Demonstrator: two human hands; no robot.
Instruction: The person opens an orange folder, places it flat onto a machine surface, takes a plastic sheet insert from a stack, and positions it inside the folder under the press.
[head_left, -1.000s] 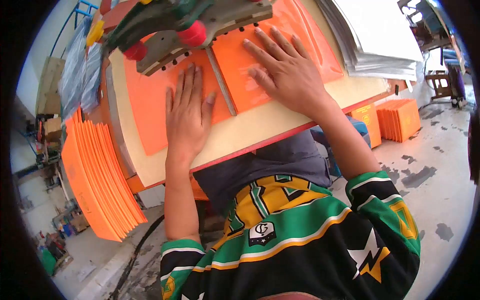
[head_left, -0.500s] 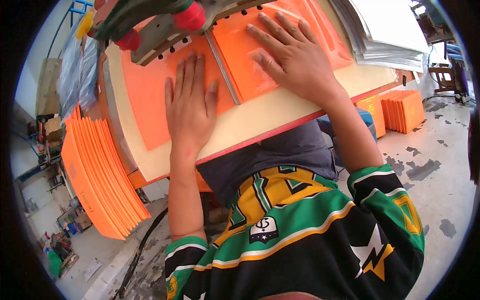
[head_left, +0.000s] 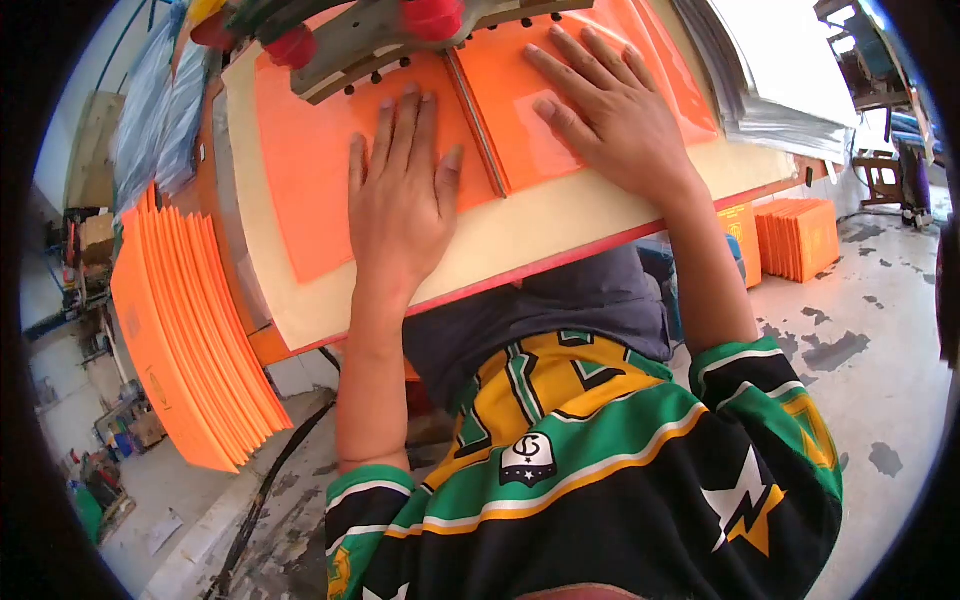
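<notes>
An orange cover sheet (head_left: 300, 180) lies open on the cream board (head_left: 560, 210), with a narrow metal strip (head_left: 478, 125) running down its middle. My left hand (head_left: 402, 200) rests flat on the left half, palm down, fingers slightly apart. On the glossy right half lies my right hand (head_left: 620, 125), its fingers spread. Neither hand grips anything. Just beyond my fingertips, a machine part (head_left: 370, 50) with red knobs and a row of black dots along its edge spans the top of the sheet.
Stacked orange folders (head_left: 190, 340) stand at the left, beside plastic-wrapped material (head_left: 165, 110). White sheets (head_left: 780, 80) are piled at the back right. More orange folders (head_left: 797, 240) sit low on the right. The board's red front edge (head_left: 540, 268) runs before my waist.
The board, sheet and machine part have shifted slightly in view. Both my hands stay flat on the orange sheet, a little further up and to the right in the picture.
</notes>
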